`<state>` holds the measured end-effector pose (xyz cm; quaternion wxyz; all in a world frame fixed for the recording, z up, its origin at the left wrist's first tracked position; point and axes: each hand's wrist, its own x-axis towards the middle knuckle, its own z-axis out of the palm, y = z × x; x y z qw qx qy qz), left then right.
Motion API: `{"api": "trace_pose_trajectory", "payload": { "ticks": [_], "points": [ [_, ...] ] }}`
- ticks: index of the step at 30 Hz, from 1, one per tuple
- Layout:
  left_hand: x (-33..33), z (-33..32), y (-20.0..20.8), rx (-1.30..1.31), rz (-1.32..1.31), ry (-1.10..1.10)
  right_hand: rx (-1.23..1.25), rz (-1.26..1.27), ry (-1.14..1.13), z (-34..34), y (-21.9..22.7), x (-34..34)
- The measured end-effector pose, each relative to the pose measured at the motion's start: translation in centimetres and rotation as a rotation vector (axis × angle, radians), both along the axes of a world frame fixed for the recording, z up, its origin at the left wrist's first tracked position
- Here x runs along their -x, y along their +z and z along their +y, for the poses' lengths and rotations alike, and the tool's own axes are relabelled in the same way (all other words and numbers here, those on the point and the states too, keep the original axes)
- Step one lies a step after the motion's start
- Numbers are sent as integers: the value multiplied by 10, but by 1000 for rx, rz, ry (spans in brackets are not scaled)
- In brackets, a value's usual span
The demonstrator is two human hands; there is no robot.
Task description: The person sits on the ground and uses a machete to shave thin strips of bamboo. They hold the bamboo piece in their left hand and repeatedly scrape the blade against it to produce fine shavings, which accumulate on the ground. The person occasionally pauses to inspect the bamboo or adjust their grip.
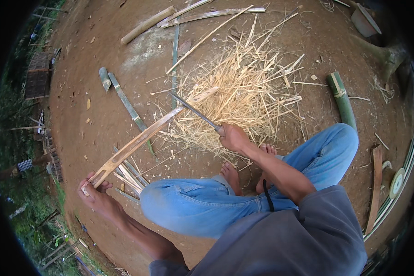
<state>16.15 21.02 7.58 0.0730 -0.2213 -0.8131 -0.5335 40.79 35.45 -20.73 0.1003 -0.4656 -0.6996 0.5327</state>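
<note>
Grey shirt (285, 237), slat (154, 128) in left hand (97, 197).

I inspected through one head-worn fisheye view, facing steeply down and forward from head height. It stood nearest the shirt (280, 234), at the lower edge; the jeans (188, 204), left hand (96, 195) and right hand (234, 138) lay farther off. The shavings (237, 94) fell just above centre, the ground (96, 142) surrounded them, and greenery (25, 198) entered along the curved left rim.
</note>
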Motion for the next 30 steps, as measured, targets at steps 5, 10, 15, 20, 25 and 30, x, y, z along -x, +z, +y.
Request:
{"api": "trace_pose_trajectory", "payload": {
  "ticks": [5,10,15,20,25,30],
  "points": [
    [18,27,-16,-20,25,-46,31,-87,78,32,-31,13],
    [25,64,-30,-22,36,-15,-15,-111,59,90,-60,19],
    [49,100,-43,-29,-9,-34,135,-196,-43,135,-108,20],
    [60,113,-47,-15,-6,-60,70,-290,59,163,-131,20],
    [60,96,-39,55,-95,-158,215,-339,-110,139,-150,-17],
    [64,60,-12,127,-161,-330,219,-245,-38,122,-76,-5]
  ]
}}
